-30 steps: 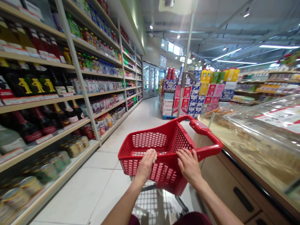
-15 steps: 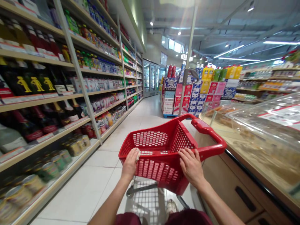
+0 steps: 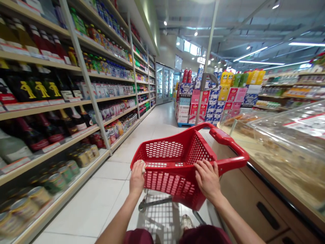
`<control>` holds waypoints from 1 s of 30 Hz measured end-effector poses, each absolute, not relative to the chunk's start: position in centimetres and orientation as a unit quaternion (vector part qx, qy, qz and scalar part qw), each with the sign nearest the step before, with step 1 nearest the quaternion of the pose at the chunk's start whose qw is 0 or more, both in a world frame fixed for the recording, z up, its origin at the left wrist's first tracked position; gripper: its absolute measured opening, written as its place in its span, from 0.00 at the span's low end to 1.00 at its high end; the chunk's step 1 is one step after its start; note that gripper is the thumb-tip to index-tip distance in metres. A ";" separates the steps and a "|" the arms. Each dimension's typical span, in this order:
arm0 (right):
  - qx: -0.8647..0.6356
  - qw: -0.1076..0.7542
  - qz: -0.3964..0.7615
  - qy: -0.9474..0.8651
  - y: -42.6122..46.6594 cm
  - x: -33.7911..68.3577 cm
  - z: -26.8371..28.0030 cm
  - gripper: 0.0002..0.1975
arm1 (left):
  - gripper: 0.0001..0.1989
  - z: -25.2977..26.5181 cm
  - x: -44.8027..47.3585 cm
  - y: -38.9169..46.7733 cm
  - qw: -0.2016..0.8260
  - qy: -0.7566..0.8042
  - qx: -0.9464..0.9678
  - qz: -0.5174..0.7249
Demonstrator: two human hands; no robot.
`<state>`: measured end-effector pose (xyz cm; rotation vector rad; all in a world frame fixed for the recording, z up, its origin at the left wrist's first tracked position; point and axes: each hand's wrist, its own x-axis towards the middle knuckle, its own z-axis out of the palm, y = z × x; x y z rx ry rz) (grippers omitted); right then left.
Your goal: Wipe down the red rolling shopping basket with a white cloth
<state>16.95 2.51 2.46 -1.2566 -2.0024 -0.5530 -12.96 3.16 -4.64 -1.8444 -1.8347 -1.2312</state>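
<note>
A pale, crumpled cloth [image 3: 144,166] is held under the bent fingers of the left hand [image 3: 137,178], which is closed over the near rim of the red shopping cart [image 3: 172,169], close to the end away from the handle. The right hand [image 3: 207,179] is laid on the same rim beside the red handle [image 3: 236,162]; how firmly the rim is gripped cannot be told, since the thumb is hidden. The cart is set sideways before the person on the pale tiled floor [image 3: 99,200], and a patterned shoe [image 3: 186,222] is seen below its basket. On the right, the cart is flanked by a counter [image 3: 243,189] topped with clear covers [image 3: 276,135]. On the left, tall shelves [image 3: 85,67] are filled with bottles [image 3: 40,89] and, lower down, cans [image 3: 38,196]. Beyond the cart, boxes [image 3: 198,110] are stacked behind a pole [image 3: 210,40], and glass-doored coolers [image 3: 165,83] are seen farther back.
</note>
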 end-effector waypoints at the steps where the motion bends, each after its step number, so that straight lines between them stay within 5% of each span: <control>1: -0.491 0.350 -0.214 -0.769 2.5 16.9 2.4 0.14 | 0.21 -4.7 -12.2 3.2 0.130 -0.611 -0.659 -0.418; 5: -0.481 0.347 -0.213 -0.777 2.6 17.1 2.2 0.14 | 0.20 -4.3 -9.6 3.3 0.114 -0.521 -0.754 -0.383; 10: -0.477 0.353 -0.207 -0.778 2.7 17.3 2.3 0.14 | 0.17 -4.3 -12.7 3.3 0.126 -0.626 -0.628 -0.445; 14: -0.495 0.391 -0.179 -0.756 2.2 16.2 2.3 0.14 | 0.19 -3.2 -8.6 3.3 0.043 -0.548 -0.711 -0.439; 20: -0.449 0.503 0.054 -0.737 -0.1 12.6 0.9 0.26 | 0.29 0.9 2.7 0.5 -0.174 -0.449 -0.724 -0.494; 24: -0.456 0.567 0.140 -0.671 0.1 11.6 1.3 0.29 | 0.37 1.9 2.1 -0.5 -0.173 -0.400 -0.790 -0.432; 30: -0.473 0.550 -0.114 -0.679 3.6 19.1 6.8 0.21 | 0.33 -0.8 -4.8 3.0 0.005 -0.603 -0.725 -0.333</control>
